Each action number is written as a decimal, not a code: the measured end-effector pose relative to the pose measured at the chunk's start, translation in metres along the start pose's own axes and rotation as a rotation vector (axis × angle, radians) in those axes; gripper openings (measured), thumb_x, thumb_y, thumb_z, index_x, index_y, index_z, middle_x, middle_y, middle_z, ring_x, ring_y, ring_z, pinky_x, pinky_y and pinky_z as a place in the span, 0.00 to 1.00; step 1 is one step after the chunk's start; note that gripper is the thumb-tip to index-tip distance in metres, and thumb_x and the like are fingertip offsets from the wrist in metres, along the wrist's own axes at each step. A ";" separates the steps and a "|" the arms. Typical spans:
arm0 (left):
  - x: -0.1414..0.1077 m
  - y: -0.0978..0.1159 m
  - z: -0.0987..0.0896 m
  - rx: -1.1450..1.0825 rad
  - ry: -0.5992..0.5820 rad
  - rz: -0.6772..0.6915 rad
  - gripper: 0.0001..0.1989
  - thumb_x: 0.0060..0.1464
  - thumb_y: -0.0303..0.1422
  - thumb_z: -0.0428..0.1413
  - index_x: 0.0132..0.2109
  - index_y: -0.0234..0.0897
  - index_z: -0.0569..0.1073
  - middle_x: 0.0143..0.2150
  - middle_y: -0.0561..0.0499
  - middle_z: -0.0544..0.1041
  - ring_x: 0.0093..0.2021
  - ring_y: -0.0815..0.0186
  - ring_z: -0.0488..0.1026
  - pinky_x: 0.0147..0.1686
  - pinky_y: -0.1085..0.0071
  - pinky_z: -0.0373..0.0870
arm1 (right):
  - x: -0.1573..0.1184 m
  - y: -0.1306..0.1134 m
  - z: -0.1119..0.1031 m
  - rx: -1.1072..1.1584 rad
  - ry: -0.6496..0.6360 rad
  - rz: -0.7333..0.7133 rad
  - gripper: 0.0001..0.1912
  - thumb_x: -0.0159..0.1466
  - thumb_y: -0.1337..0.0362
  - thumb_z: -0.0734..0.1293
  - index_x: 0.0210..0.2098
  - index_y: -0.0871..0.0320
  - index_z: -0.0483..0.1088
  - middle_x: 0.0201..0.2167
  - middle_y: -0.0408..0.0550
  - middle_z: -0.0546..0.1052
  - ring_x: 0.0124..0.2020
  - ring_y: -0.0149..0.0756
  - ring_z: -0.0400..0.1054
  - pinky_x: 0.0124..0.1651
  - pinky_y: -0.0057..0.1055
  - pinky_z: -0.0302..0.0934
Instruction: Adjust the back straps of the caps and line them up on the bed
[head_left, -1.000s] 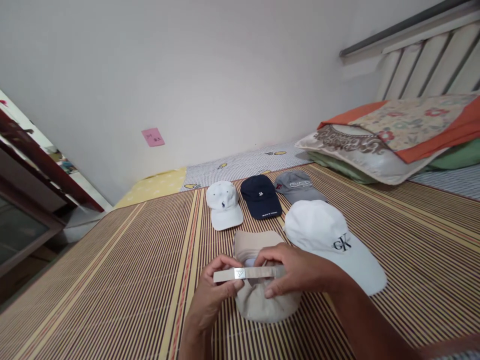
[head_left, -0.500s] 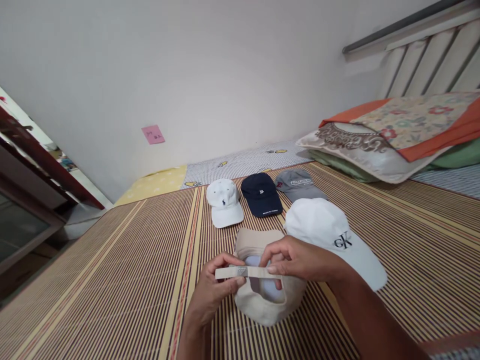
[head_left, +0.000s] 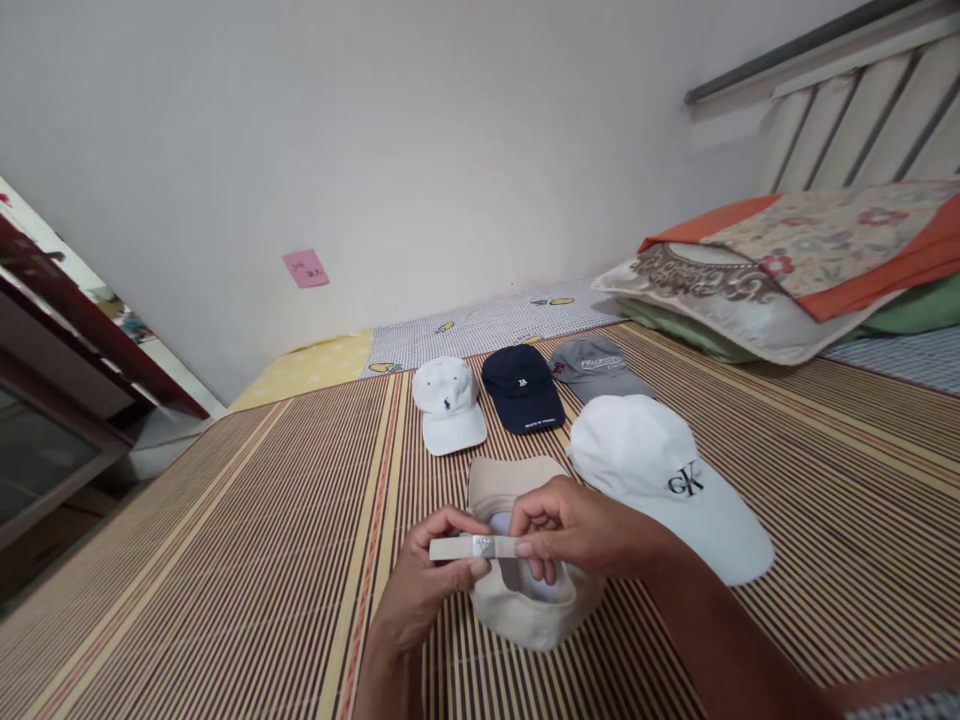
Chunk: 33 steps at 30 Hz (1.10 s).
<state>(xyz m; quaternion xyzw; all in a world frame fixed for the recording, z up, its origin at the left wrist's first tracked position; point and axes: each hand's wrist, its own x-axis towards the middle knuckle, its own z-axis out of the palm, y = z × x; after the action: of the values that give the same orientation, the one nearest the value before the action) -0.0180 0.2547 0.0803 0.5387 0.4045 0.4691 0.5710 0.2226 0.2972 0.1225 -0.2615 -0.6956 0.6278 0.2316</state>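
A beige cap (head_left: 529, 618) lies upside down on the striped mat, its brim pointing away from me and its inside facing up. Its back strap (head_left: 450, 548) is lifted above the opening, with a metal buckle (head_left: 484, 546) on it. My left hand (head_left: 431, 575) pinches the strap at the buckle between thumb and fingers. To the right of the buckle, my right hand (head_left: 566, 530) pinches the same strap, its other fingers curled over the cap's opening. Beside my right hand rests a white cap with black CK letters (head_left: 660, 470).
Behind are a white cap with a small dark logo (head_left: 448, 400), a navy cap (head_left: 521, 385) and a grey cap (head_left: 596, 368). Pillows (head_left: 795, 270) are stacked at the right by the wall. A pink note (head_left: 305, 268) sticks to the wall. The striped mat (head_left: 247, 560) covers the bed.
My right hand has slid left along the strap, closer to the buckle. My left hand keeps its hold, and the other caps stay put.
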 end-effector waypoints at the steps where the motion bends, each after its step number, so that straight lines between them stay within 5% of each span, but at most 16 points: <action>1: 0.000 -0.001 0.000 -0.012 0.004 0.003 0.14 0.45 0.37 0.73 0.38 0.39 0.80 0.31 0.54 0.75 0.31 0.69 0.66 0.32 0.74 0.61 | 0.000 0.000 0.000 -0.002 -0.001 -0.011 0.13 0.63 0.55 0.72 0.30 0.60 0.76 0.21 0.41 0.77 0.22 0.29 0.69 0.30 0.25 0.61; 11: 0.000 -0.001 0.006 -0.088 0.034 0.003 0.17 0.42 0.37 0.74 0.38 0.38 0.80 0.32 0.53 0.76 0.32 0.68 0.68 0.33 0.73 0.62 | 0.002 -0.001 0.002 -0.028 0.052 -0.004 0.11 0.62 0.58 0.70 0.29 0.59 0.74 0.20 0.41 0.77 0.20 0.28 0.68 0.27 0.25 0.60; 18: 0.004 0.004 0.008 -0.124 -0.009 0.146 0.12 0.47 0.35 0.72 0.38 0.40 0.80 0.44 0.49 0.79 0.47 0.61 0.74 0.46 0.69 0.67 | 0.003 -0.001 0.002 -0.015 0.048 -0.011 0.11 0.63 0.58 0.70 0.29 0.59 0.73 0.21 0.41 0.77 0.20 0.28 0.68 0.27 0.24 0.60; 33: 0.002 0.005 0.007 -0.083 0.016 0.105 0.11 0.46 0.36 0.72 0.38 0.41 0.82 0.43 0.49 0.80 0.45 0.62 0.74 0.42 0.71 0.68 | 0.001 -0.004 0.001 -0.036 0.025 -0.023 0.11 0.63 0.58 0.69 0.29 0.58 0.73 0.20 0.38 0.74 0.19 0.26 0.65 0.26 0.24 0.59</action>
<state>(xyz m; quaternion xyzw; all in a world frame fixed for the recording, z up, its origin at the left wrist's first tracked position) -0.0109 0.2552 0.0860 0.5312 0.3604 0.5192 0.5642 0.2211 0.2963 0.1263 -0.2657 -0.7067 0.6091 0.2427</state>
